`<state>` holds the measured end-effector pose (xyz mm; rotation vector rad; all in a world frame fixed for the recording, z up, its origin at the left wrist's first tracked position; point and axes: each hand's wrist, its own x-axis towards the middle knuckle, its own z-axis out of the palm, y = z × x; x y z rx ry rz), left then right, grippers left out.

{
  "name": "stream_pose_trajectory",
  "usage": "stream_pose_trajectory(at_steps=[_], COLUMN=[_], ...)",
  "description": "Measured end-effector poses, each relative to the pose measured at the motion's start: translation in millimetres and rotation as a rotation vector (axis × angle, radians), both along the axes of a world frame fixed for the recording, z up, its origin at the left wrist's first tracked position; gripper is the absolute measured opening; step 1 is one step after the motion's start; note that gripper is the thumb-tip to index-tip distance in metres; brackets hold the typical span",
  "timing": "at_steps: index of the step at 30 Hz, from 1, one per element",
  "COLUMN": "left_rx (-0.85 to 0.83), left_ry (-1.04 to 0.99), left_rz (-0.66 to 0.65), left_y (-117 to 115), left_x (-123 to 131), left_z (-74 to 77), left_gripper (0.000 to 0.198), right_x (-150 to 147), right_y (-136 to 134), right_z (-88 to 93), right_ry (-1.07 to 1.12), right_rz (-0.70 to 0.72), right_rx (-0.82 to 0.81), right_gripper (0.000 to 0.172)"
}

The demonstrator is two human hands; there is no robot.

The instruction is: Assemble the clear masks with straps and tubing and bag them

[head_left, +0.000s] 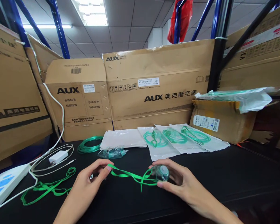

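My right hand (177, 183) is closed round a clear plastic oxygen mask (162, 173) just above the black table (224, 174). A green elastic strap (128, 175) runs from the mask leftward to my left hand (93, 177), which pinches its end between thumb and fingers. Both hands hover near the table's front edge, about a forearm apart.
More green straps (46, 186) lie at the left. A coil of green tubing (90, 145), a clear mask part (113, 152), an empty white pouch (122, 138) and three packed pouches (177, 138) lie behind. A white charger (58, 156) with cable, and cardboard boxes (154, 84) ring the table.
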<state>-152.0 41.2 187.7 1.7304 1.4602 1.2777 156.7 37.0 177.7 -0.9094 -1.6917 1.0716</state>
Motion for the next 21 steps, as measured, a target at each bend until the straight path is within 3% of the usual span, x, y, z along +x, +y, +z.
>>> stream_pose_trajectory(at_steps=[6, 11, 14, 18, 21], left_rx=[-0.195, -0.063, 0.062, 0.246, 0.289], left_ry=[-0.375, -0.421, -0.251, 0.134, 0.382], left_rz=[-0.136, -0.185, -0.153, -0.078, -0.148], left_y=[-10, -15, -17, -18, -14], left_x=[-4, -7, -6, -9, -20], left_z=[5.7, 2.9, 2.5, 7.5, 10.1], left_gripper=[0.038, 0.023, 0.015, 0.008, 0.015], right_x=[-2, -3, -3, -2, -3], right_y=[-2, -2, -1, 0, 0], right_z=[1.9, 0.3, -1.3, -3.2, -3.3], right_ry=[-0.072, -0.128, -0.14, -0.15, -0.158], right_rz=[0.002, -0.032, -0.044, -0.059, -0.068], right_rx=[0.01, 0.027, 0.043, 0.062, 0.072], right_gripper=[0.032, 0.031, 0.031, 0.032, 0.032])
